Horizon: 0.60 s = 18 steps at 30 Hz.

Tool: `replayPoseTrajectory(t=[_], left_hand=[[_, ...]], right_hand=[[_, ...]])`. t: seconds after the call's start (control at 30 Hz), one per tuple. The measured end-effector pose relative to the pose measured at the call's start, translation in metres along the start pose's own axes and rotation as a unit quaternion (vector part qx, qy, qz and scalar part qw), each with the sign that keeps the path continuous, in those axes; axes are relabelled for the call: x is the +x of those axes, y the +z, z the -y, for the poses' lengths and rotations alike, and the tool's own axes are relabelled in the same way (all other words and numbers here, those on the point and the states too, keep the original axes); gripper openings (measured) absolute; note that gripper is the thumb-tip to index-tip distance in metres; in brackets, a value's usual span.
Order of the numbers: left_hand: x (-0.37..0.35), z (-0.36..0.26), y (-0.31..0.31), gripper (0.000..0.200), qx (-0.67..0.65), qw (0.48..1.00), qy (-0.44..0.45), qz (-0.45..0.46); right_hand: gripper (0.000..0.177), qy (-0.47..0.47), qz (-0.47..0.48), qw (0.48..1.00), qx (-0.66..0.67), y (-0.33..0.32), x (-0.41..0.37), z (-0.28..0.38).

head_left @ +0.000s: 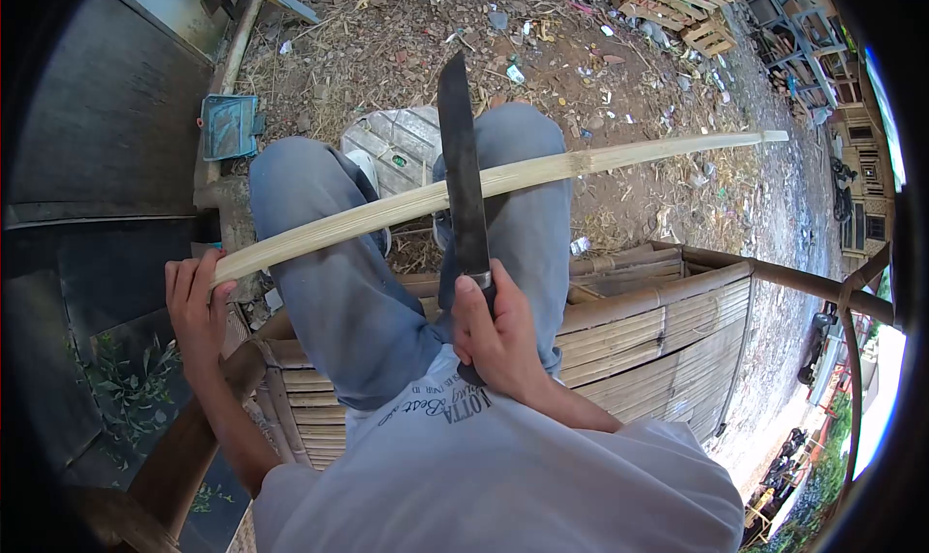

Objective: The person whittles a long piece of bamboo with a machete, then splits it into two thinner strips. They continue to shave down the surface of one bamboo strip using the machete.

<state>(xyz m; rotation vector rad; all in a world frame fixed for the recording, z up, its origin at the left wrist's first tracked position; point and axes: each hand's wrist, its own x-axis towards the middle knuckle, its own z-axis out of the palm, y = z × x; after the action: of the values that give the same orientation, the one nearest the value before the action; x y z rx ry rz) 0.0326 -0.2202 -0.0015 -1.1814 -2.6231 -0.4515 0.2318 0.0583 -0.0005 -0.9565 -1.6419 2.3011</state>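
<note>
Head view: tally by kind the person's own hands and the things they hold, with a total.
Hands: 2, left hand and right hand
Knife: 1, in the right hand
Bamboo strip: 1, one end in the left hand
Total: 4

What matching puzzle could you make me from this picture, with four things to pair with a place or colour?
Things:
1. Long knife
2. Bamboo strip
3. Plastic container
4. Slatted crates

Places and colours:
A. Blue
B. At the picture's top right
C. In the right-hand grip
D. One end in the left-hand grip

Right pairs: 1-C, 2-D, 3-A, 4-B
</note>
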Motion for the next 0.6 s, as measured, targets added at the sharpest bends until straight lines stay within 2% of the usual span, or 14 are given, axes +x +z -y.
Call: replayPoseTrajectory(t=[0.03, 0.07, 0.13, 0.17, 0.33, 0.43, 0.47, 0.53, 0.6], left_hand=[[-0.001, 0.002, 0.0, 0.035, 0.003, 1.0, 0.003, 0.0], [-0.003, 0.004, 0.001, 0.035, 0.007, 1.0, 0.015, -0.006], [-0.007, 0.005, -0.001, 0.035, 0.008, 1.0, 0.021, -0.008], [-0.007, 0.003, -0.003, 0.034, -0.007, 1.0, 0.022, -0.001], [0.001, 0.002, -0.011, 0.03, -0.031, 0.999, 0.024, 0.024], [-0.001, 0.003, -0.013, 0.029, -0.069, 0.997, 0.007, 0.035], [-0.001, 0.004, -0.009, 0.029, -0.085, 0.995, -0.01, 0.045], [-0.003, 0.003, -0.005, 0.029, -0.1, 0.993, -0.027, 0.053], [-0.002, 0.007, -0.005, 0.029, -0.127, 0.989, -0.053, 0.055]], right_hand=[[0.026, -0.02, 0.039, 0.998, -0.037, 0.007, -0.002, -0.004], [0.026, -0.022, 0.039, 0.998, -0.033, 0.002, 0.001, 0.0], [0.024, 0.007, -0.057, 0.996, 0.065, -0.023, 0.01, 0.018], [0.022, -0.007, -0.084, 0.995, 0.059, -0.032, 0.015, 0.023], [0.023, -0.022, -0.04, 0.999, 0.021, -0.025, 0.012, 0.025], [0.02, -0.039, -0.113, 0.991, 0.058, -0.041, 0.02, 0.028], [0.02, -0.039, -0.11, 0.992, 0.054, -0.033, 0.017, 0.022], [0.02, -0.032, -0.028, 0.999, -0.03, -0.006, 0.001, 0.006], [0.02, -0.031, -0.03, 0.999, -0.016, -0.005, 0.001, 0.01]])
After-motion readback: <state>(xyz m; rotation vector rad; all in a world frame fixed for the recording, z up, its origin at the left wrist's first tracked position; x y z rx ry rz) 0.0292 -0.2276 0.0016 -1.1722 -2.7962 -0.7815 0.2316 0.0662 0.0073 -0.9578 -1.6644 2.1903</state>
